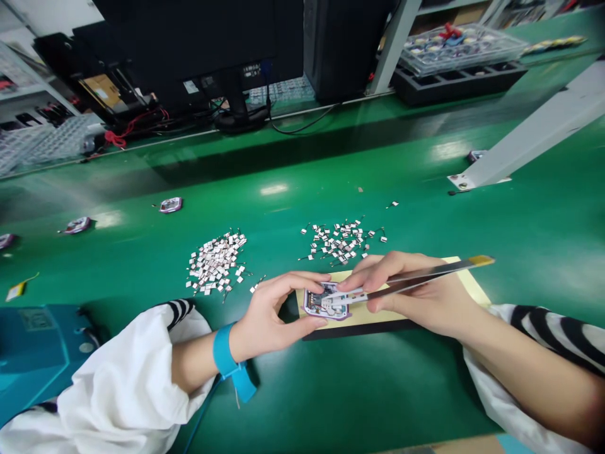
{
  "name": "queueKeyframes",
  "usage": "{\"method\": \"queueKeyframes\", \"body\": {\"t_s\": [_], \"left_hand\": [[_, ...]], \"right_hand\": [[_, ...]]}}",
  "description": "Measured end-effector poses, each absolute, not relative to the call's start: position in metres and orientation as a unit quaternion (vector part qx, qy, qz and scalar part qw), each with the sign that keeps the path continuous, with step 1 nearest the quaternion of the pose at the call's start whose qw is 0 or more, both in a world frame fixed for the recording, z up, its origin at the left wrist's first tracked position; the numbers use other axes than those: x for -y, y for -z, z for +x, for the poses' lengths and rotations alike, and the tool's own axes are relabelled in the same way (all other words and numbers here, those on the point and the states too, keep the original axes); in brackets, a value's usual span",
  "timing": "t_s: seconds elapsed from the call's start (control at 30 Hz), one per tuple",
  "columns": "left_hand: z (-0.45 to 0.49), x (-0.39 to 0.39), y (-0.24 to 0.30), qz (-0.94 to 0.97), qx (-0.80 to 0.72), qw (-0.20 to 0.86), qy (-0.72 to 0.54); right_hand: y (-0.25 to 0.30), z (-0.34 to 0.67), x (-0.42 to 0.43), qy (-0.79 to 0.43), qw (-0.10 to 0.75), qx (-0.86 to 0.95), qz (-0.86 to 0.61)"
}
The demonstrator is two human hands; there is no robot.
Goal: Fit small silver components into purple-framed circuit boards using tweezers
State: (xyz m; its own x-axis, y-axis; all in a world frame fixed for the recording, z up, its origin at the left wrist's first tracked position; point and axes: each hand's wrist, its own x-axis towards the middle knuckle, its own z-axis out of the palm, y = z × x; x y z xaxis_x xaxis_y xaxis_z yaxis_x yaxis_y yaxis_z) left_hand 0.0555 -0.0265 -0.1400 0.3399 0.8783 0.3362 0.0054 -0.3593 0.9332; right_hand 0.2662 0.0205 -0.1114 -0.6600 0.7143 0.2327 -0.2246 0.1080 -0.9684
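Observation:
My left hand (278, 309) grips the edge of a small open device housing (326, 301), thumb in front and fingers behind. Inside the purple-rimmed frame, a circuit board and small parts show. A pair of tweezers (420, 275) is pinched in my right hand (411, 287); its tips reach into the housing. Whether the tips hold a part is too small to tell. Under the housing lies a yellow pad (467, 284) with a dark front edge. Beyond my hands are two piles of small white parts with short leads, a left pile (217, 261) and a right pile (338, 241).
Similar housings (171, 205) lie on the green bench (302, 391) at left. A yellow battery-like piece (16, 290) is near a blue machine (42, 353). A monitor (198, 38) stands at the back. A slanted white post (539, 129) and stacked trays (463, 50) are at right. A blue cord trails from my left wristband (227, 353).

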Motion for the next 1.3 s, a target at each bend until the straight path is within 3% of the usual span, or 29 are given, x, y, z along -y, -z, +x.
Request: {"method": "queueKeyframes", "body": {"t_s": [0.33, 0.63, 0.93, 1.1, 1.3], "left_hand": [[0.06, 0.026, 0.14, 0.748, -0.339, 0.345, -0.454], [0.058, 0.026, 0.136, 0.73, -0.39, 0.286, -0.484], [0.058, 0.026, 0.139, 0.735, -0.382, 0.261, -0.495], [0.056, 0.024, 0.14, 0.746, -0.356, 0.247, -0.505], [0.057, 0.024, 0.14, 0.744, -0.346, 0.251, -0.513]], "right_hand": [[0.113, 0.258, -0.009, -0.594, 0.408, 0.676, -0.151], [0.111, 0.258, -0.008, -0.594, 0.406, 0.645, -0.258], [0.121, 0.247, -0.007, -0.507, 0.507, 0.657, -0.234], [0.116, 0.25, -0.008, -0.594, 0.477, 0.611, -0.216], [0.118, 0.249, -0.007, -0.551, 0.47, 0.653, -0.219]]}}
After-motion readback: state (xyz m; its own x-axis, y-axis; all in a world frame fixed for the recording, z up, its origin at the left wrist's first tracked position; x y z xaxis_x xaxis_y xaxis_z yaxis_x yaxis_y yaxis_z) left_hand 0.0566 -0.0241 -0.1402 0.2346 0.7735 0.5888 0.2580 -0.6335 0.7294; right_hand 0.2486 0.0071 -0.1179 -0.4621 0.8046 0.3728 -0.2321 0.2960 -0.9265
